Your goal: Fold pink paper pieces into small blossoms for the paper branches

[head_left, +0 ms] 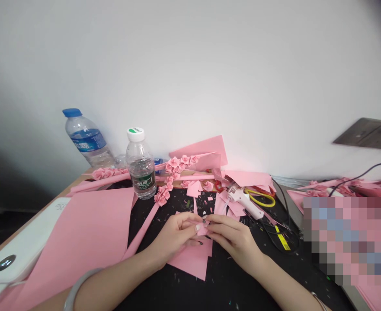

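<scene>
Between my two hands is a small folded piece of pink paper [202, 229]. My left hand [176, 233] pinches it from the left, the thumb on its near face. From the right, the fingertips of my right hand [234, 235] close on its other edge. Flat pink sheets [193, 263] lie on the black mat [177, 289] under my hands. Pink folded flowers [163, 195] on a rolled paper stem [146, 224] rest just behind my left hand. A white and pink glue gun [244, 201] lies behind my right hand.
A clear bottle [141, 172] stands at the back left, near a leaning blue-capped bottle [88, 140]. Yellow-handled scissors [263, 198] and black cables [284, 201] lie right. Large pink paper [89, 229] and a white device [24, 242] cover the left. Paper scraps dot the mat.
</scene>
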Demonstrator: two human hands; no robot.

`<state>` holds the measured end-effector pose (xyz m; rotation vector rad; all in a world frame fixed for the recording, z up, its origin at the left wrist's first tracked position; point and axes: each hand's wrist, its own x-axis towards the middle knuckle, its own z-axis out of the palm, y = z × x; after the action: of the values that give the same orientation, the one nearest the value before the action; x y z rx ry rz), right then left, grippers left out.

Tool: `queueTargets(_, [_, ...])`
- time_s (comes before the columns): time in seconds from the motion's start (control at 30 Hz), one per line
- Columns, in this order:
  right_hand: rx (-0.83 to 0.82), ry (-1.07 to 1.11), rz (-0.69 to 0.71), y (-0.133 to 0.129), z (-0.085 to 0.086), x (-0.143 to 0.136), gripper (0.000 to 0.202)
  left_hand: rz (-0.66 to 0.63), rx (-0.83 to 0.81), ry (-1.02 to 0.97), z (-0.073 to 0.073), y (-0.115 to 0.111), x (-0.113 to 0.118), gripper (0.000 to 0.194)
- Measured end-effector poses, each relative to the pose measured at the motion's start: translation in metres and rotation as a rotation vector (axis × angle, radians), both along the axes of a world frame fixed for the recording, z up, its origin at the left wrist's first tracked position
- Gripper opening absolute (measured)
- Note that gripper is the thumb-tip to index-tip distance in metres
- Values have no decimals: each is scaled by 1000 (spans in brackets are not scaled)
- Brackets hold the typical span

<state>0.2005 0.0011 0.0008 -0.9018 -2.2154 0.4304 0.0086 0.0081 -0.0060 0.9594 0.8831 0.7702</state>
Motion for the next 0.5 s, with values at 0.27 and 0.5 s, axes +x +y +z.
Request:
queueTargets(0.27, [-482,368,-149,1,-3,-10,42,83,47,-68,2,-1,-1,37])
queueTargets(0.5, [-768,474,-103,1,0,-14,29,4,65,-13,7,-2,1,30])
